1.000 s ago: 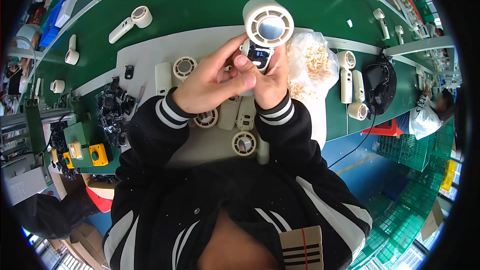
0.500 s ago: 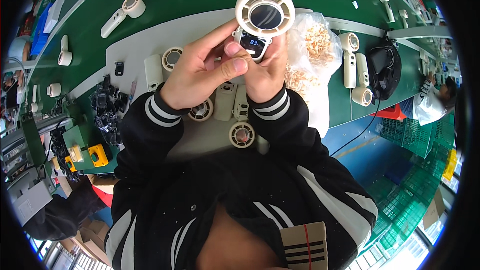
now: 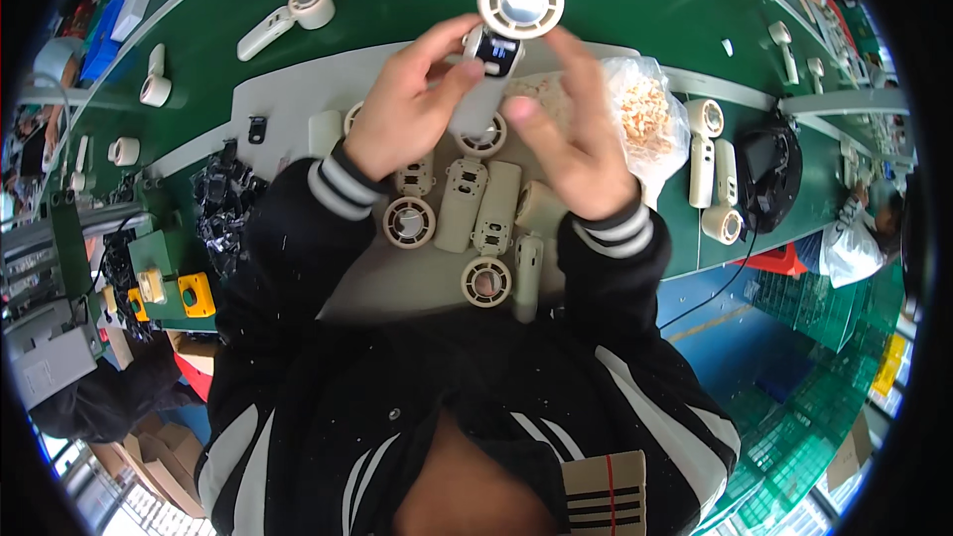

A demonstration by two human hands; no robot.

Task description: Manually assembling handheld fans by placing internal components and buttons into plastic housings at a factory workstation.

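I hold a cream hand-held fan (image 3: 508,15) upright above the grey work mat (image 3: 288,104). Its round head points up and a small dark panel shows on its handle. My left hand (image 3: 407,104) grips the handle from the left, thumb near the dark panel. My right hand (image 3: 571,139) is beside the handle on the right, fingers spread and index finger reaching up toward the fan head. Several cream fan shells (image 3: 476,208) lie on the mat under my hands.
A clear bag of small tan parts (image 3: 645,114) lies right of my hands. Finished fans (image 3: 710,164) and a black device (image 3: 769,174) sit further right. More fans (image 3: 283,20) rest on the green bench. Black parts (image 3: 223,203) and yellow fixtures (image 3: 194,293) are at left.
The fan has risen and moved slightly right in view. My right hand has come off the handle and opened its fingers; my left hand keeps its grip.
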